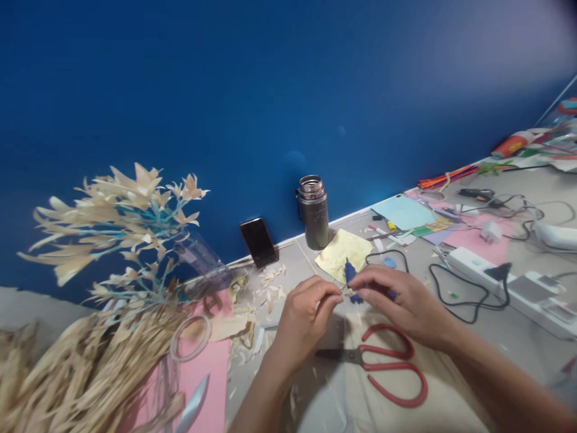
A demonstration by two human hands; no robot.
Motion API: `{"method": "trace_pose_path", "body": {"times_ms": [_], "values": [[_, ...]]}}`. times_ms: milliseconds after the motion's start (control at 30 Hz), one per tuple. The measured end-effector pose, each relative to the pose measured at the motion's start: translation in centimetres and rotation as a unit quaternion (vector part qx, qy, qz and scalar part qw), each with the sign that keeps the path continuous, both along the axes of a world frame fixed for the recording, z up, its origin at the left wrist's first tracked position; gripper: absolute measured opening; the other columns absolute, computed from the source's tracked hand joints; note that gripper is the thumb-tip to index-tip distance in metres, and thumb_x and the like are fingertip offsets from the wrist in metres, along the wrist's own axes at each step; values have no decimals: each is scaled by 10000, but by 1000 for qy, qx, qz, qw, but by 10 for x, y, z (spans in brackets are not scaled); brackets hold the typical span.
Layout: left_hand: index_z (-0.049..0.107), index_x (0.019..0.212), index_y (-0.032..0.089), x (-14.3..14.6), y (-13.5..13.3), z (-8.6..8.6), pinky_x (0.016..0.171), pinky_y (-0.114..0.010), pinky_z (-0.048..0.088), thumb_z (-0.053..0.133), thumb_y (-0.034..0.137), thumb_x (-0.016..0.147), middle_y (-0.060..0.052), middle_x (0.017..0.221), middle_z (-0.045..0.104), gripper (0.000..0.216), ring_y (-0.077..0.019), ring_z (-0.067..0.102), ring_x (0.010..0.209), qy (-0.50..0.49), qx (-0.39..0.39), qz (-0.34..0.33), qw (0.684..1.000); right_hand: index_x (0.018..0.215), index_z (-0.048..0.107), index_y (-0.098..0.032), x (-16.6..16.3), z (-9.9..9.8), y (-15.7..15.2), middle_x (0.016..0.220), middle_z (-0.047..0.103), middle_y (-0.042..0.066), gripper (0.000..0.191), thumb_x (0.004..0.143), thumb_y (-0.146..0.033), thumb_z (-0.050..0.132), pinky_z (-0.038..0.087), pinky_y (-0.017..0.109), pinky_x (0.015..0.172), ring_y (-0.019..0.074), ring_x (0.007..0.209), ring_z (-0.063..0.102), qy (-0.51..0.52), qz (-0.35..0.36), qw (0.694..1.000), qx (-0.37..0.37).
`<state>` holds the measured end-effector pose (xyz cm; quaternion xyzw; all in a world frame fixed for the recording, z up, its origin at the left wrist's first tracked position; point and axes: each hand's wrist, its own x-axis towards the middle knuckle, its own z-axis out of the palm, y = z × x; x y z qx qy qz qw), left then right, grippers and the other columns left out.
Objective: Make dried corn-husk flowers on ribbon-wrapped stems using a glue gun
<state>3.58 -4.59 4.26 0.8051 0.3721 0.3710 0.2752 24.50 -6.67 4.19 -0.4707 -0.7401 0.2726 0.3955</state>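
My left hand [307,311] is closed in a pinch, thumb and forefinger meeting at the fingertips. Facing it, my right hand [399,296] is also pinched closed, its fingertips a short way off. Between the fingertips shows a tiny pale bit, too small to make out. Just behind them is a blue glue gun [350,272], its nozzle over a yellow paper sheet [345,248]; part of it is hidden by my right hand. Below both hands lie scissors [363,356] with red handles, blades pointing left.
Pale husk flowers [135,198] on blue stems lean from a clear vase [201,257] at left, above dried husks [85,373]. A phone [258,242] and an open flask [314,215] stand by the blue wall. Cables and a power strip [478,273] lie right.
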Motion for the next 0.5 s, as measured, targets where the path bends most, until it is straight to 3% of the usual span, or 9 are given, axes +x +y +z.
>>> {"method": "trace_pose_path", "body": {"times_ms": [100,200,500], "values": [[690,782,186,2,0,1,701,-249,442,625,167,880,-20,772,690,119,-155,615,731,-77,-81,36,993,987,724,-236,-1,-8,1,905,728,51,192,918,-363,600,462,301,637,201,754,630,66,-41,994,-74],[704,767,182,5,-1,-2,697,-247,449,656,187,841,-20,761,697,88,-159,614,731,-127,-144,60,980,985,721,-218,-6,-14,1,861,711,43,224,892,-400,629,442,296,616,189,716,597,123,-27,984,-124],[725,862,170,9,1,-12,692,-257,469,704,213,780,-9,711,675,95,-149,599,679,-193,-208,65,957,746,671,-183,-24,-8,5,721,643,6,238,847,-398,666,420,265,653,148,690,552,243,-3,958,-152]]}}
